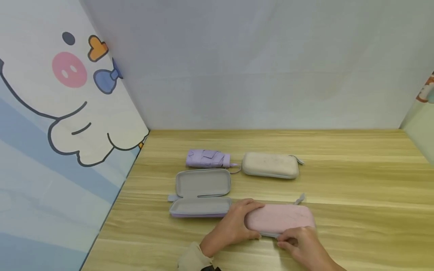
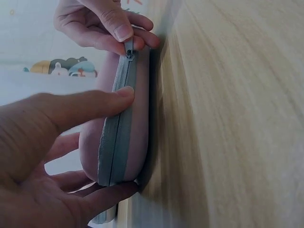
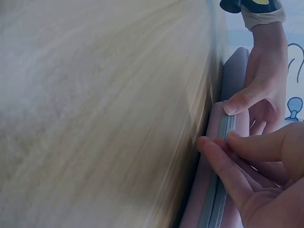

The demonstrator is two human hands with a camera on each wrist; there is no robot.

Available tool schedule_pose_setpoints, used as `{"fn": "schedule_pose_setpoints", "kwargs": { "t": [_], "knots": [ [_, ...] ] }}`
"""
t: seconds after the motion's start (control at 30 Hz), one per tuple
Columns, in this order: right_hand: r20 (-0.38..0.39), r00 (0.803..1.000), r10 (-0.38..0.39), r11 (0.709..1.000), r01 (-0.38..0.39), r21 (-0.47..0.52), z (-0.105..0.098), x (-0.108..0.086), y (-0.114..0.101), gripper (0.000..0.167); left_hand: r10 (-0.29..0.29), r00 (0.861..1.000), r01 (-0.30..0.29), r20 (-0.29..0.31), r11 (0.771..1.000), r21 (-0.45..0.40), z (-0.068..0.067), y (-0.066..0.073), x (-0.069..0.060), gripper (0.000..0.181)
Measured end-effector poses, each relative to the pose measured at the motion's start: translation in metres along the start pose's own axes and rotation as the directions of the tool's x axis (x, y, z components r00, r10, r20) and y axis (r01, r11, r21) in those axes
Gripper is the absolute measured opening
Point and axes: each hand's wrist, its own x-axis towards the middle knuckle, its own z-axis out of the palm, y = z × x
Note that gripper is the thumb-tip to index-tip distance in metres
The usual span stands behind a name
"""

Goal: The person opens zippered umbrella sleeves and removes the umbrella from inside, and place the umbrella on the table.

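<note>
A pink zippered hard case [image 1: 279, 218] lies on the table in front of me, its lid down. My left hand [image 1: 235, 224] grips its left end, the thumb on the grey zipper band [image 2: 118, 128] along the near side. With thumb and forefinger my right hand [image 1: 301, 242] pinches the small zipper pull [image 2: 128, 47] on that same side. In the right wrist view the pull is hidden behind the fingers. A grey strap [image 1: 300, 198] sticks out behind the case's far right corner.
Left of the pink case lies an opened case [image 1: 203, 183] with grey lining and a purple outside. Behind it is a folded purple umbrella [image 1: 207, 159]. A beige case [image 1: 270, 165] with a strap lies at the back. Cloth walls [image 1: 257, 67] border the wooden table [image 1: 366, 188].
</note>
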Motion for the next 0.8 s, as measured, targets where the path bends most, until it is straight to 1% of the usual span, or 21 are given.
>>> {"fn": "schedule_pose_setpoints", "kwargs": {
  "t": [0.1,0.23,0.33,0.53,0.7,0.8],
  "knots": [
    [0.007,1.0,0.006,1.0,-0.006,-0.002,0.001,0.001,-0.001,0.008,-0.001,0.999,0.0,0.045,1.0,0.022,-0.002,-0.002,-0.001,0.069],
    [-0.001,1.0,-0.006,1.0,0.006,-0.009,0.002,0.002,-0.002,0.009,-0.015,0.994,0.013,0.106,1.0,0.022,-0.007,-0.002,-0.001,0.07],
    [-0.012,1.0,-0.02,1.0,0.02,-0.01,0.004,0.003,-0.003,0.009,-0.023,0.991,0.02,0.133,1.0,0.022,-0.01,-0.001,-0.001,0.07],
    [-0.015,0.999,-0.034,0.999,0.034,-0.01,0.007,0.004,-0.006,0.008,-0.027,0.99,0.026,0.136,1.0,0.008,-0.011,-0.001,-0.001,0.07],
    [-0.044,0.997,-0.071,0.997,0.069,-0.033,0.011,0.006,-0.007,0.009,-0.028,0.992,0.026,0.126,0.999,0.025,-0.011,0.0,-0.002,0.067],
    [-0.038,0.998,-0.058,0.998,0.057,-0.023,0.012,0.007,-0.009,0.008,-0.035,0.991,0.032,0.128,0.999,0.021,-0.012,0.001,-0.002,0.066]
  ]
}}
